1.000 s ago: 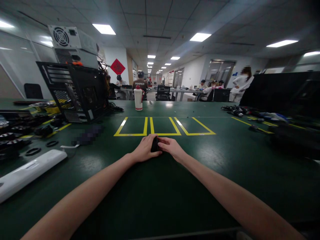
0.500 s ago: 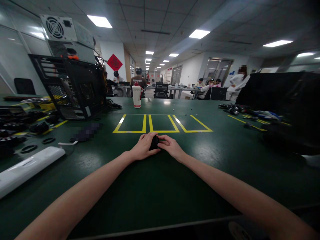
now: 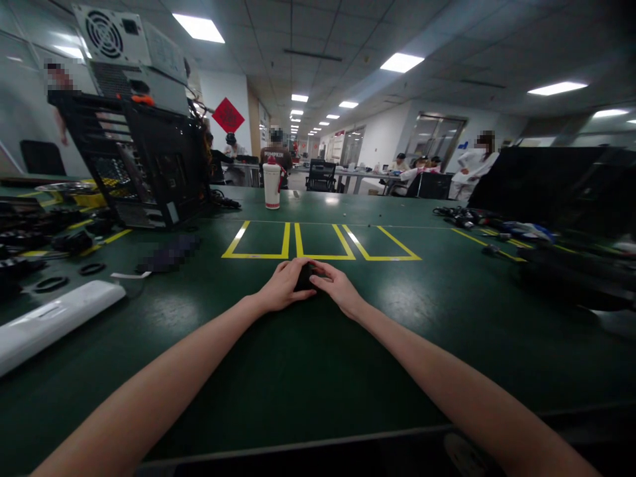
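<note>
A small black object (image 3: 304, 278) sits between my two hands, just in front of the yellow tape outlines (image 3: 325, 256) on the green table (image 3: 278, 391). Its kind cannot be made out, as fingers cover most of it. My left hand (image 3: 284, 286) wraps its left side, thumb at the near edge and fingers over the far edge. From the right, my right hand (image 3: 338, 286) grips the same object with bent fingers and thumb. Both hands are low, close to the tabletop.
A black computer case (image 3: 144, 159) with a power supply (image 3: 114, 40) on top stands at left. Nearer lie a white power strip (image 3: 59, 324) and black rings (image 3: 92, 269). A white cup (image 3: 271, 187) stands behind the tape; cables (image 3: 457, 215) and a dark monitor (image 3: 541, 182) are right.
My right hand has closed further around the black object, its fingers now reaching over more of it. A person has come into view behind the computer case. The view has shifted slightly.
</note>
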The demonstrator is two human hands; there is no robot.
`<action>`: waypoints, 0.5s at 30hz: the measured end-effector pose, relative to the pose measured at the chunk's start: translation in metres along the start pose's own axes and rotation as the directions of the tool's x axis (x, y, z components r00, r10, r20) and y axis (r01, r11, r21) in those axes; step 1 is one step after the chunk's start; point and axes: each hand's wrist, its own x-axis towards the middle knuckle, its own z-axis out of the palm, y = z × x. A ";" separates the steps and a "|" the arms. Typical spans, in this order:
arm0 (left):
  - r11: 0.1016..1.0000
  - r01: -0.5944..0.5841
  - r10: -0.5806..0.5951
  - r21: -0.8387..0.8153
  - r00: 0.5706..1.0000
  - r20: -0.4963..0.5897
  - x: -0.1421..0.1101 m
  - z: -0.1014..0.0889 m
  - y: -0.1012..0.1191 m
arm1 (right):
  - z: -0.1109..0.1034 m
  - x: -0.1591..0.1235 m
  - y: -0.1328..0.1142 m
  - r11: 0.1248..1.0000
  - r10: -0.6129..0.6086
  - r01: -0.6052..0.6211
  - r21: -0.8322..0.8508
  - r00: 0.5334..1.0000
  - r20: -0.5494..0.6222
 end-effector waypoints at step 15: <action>0.999 -0.027 0.027 0.028 1.000 -0.005 -0.007 -0.003 0.005 | 0.002 -0.006 -0.005 0.999 0.019 -0.020 0.043 1.000 0.022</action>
